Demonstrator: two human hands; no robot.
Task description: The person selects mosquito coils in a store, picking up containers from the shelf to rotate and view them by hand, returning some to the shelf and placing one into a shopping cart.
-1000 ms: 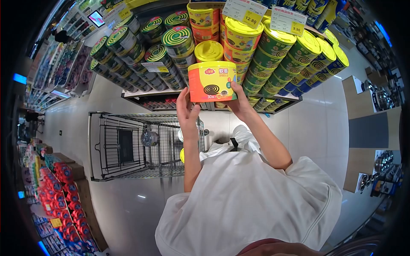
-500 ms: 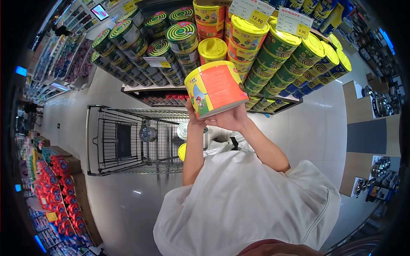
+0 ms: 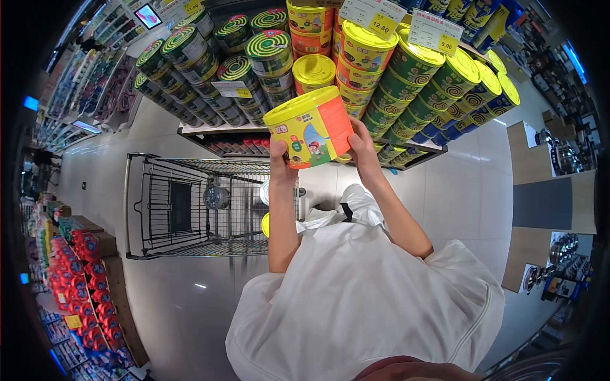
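Observation:
A yellow and orange mosquito coil tub [image 3: 307, 130] is held up between my two hands, slightly tilted. My left hand [image 3: 279, 166] grips its lower left side, fingers partly hidden by the tub. At the right side, my right hand [image 3: 363, 147] closes on the orange panel. A cartoon figure in a red cap shows on the yellow label. Just behind the tub stand stacks of similar tubs, among them one with a yellow lid [image 3: 314, 69].
Below and to the left stands a wire shopping cart [image 3: 190, 243] with a clear round container [image 3: 216, 197] in it. Green spiral-lidded tins [image 3: 268, 47] fill the display's left part. Price signs [image 3: 372, 16] overhang the stacks. Red bottles [image 3: 89, 286] line a shelf at lower left.
The tub has turned, so more of its yellow cartoon side faces me and less orange shows. My right hand has moved from beneath it to its right side.

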